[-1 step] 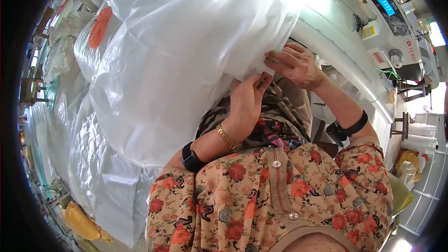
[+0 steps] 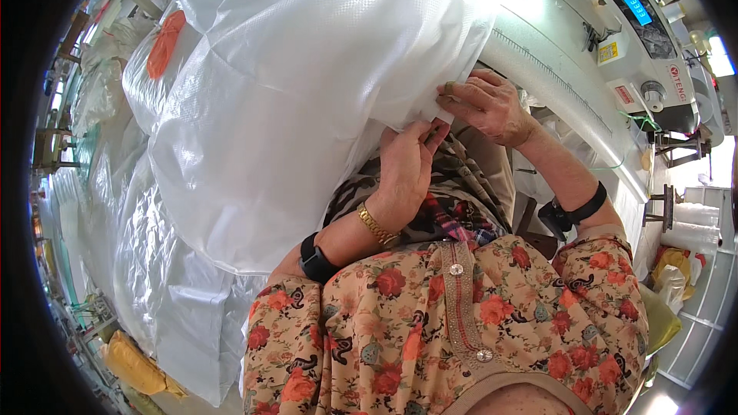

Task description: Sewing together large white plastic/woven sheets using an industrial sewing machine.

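Observation:
A large sheet of white translucent plastic (image 2: 261, 115) spreads from my lap up over the sewing machine table. My left hand (image 2: 407, 160) is closed at the sheet's lower right corner, thumb and fingers pinching its edge. Just above and to the right, my right hand (image 2: 490, 107) grips the same edge, its fingers bent over the plastic. The two hands are close together but apart. A narrow folded strip of the sheet lies between their fingertips; the fingers partly hide it.
A white sewing machine (image 2: 646, 54) with a lit blue display stands at the upper right, beside a table edge marked with a ruler scale (image 2: 550, 73). More clear plastic (image 2: 146, 238) heaps at the left, near an orange bundle (image 2: 165, 44). A yellow package (image 2: 134, 365) lies lower left.

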